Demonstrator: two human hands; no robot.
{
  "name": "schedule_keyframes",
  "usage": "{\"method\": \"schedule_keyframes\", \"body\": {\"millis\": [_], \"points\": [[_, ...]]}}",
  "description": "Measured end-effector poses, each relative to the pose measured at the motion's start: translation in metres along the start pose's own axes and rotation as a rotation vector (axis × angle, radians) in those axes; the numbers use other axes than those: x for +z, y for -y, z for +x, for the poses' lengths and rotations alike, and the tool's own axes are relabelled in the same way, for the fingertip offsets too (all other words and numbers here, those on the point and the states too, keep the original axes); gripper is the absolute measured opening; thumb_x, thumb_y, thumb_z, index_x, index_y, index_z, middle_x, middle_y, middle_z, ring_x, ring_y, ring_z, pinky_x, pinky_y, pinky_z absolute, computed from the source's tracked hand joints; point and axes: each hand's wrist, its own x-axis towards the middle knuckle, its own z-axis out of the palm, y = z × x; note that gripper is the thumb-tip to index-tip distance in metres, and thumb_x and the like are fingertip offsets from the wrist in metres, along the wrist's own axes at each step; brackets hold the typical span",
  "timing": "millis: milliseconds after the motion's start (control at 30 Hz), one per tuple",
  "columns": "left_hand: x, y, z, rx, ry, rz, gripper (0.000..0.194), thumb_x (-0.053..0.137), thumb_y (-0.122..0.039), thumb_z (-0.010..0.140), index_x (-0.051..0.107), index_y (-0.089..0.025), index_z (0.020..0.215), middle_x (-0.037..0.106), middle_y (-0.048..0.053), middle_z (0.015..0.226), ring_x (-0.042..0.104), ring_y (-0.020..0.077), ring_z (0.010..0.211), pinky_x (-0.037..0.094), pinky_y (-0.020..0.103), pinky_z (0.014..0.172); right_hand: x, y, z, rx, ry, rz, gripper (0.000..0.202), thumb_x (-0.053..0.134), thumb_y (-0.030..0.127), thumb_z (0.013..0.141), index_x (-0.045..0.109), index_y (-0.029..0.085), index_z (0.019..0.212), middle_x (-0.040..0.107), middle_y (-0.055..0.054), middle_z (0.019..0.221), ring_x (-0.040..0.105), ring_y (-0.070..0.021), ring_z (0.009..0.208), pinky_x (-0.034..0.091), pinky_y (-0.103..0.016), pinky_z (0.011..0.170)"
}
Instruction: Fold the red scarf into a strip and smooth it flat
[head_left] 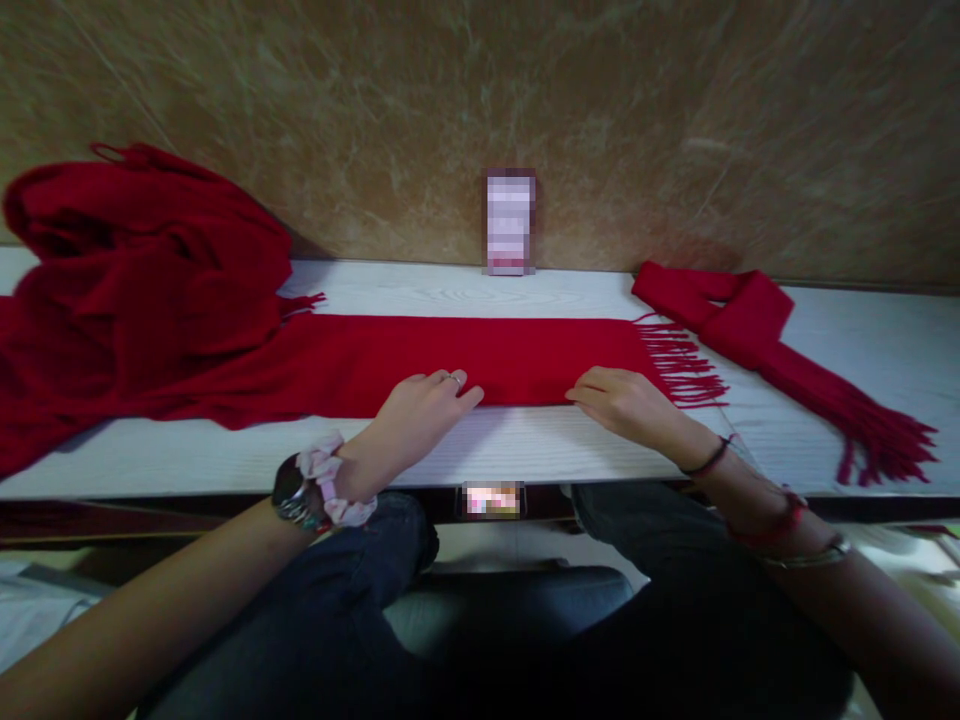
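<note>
Scarf (525,355) laid flat; finger hold unconfirmed

We find the red scarf spread lengthwise on the table (540,450), its fringe (679,360) splayed at one end and its other end running into a red pile (150,290). We cannot tell where scarf stops and pile starts.

At the scarf's near edge, the left hand (424,420) lies palm down, fingers loosely bent. The right hand (630,408) is at the same edge, closer to the fringe, its fingertips drawn together. Whether either has cloth caught between the fingers, we cannot tell.

Risks, in our judgement: unequal pull between the hands would skew the near edge and crease the scarf. A tug toward the fringe could drag the pile along, should the two be joined. Fringe strands lie unevenly and may tangle if brushed. The ring (451,379) or the bracelet (709,460) could snag the weave if rubbed across it.

Just past the scarf's fringe we note a second scarf (761,340), doubled over; careless contact could mix the two.

Beyond the scarf's far edge, a pixelated object (510,222) shows against the wall (360,130). Nearer than the scarf, by the table's front, is a pixelated screen (493,500).
</note>
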Motion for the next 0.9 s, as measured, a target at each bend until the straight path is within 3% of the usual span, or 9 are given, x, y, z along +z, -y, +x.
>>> {"method": "schedule_keyframes", "body": {"millis": [267,467,900], "points": [[-0.002,-0.001,0.004,0.007,0.024,-0.01,0.028,0.044,-0.012,0.087,0.054,-0.021,0.111,0.06,0.009,0.1,0.058,0.0197,0.091,0.046,0.028,0.066,0.01,0.002,-0.007,0.019,-0.076,-0.011,0.03,0.037,0.014,0.091,0.065,0.013,0.081,0.062,-0.008,0.077,0.053,-0.0153,0.069,0.041,-0.026,0.061],[-0.005,0.002,0.002,0.0,0.067,-0.043,0.027,0.045,-0.009,0.086,0.056,-0.018,0.109,0.061,0.009,0.098,0.059,0.0197,0.09,0.046,0.028,0.067,-0.003,-0.006,-0.017,0.04,-0.016,0.058,0.025,0.04,0.012,0.089,0.065,0.012,0.092,0.063,-0.01,0.087,0.055,-0.0166,0.077,0.044,-0.027,0.067],[-0.008,-0.007,0.018,0.129,0.037,-0.102,0.025,0.038,-0.011,0.088,0.056,-0.016,0.105,0.061,0.01,0.099,0.061,0.0195,0.088,0.049,0.029,0.067,0.002,-0.011,-0.026,0.104,0.031,0.006,0.027,0.038,0.011,0.087,0.064,0.014,0.079,0.06,-0.008,0.076,0.052,-0.0163,0.07,0.039,-0.027,0.064]]}}
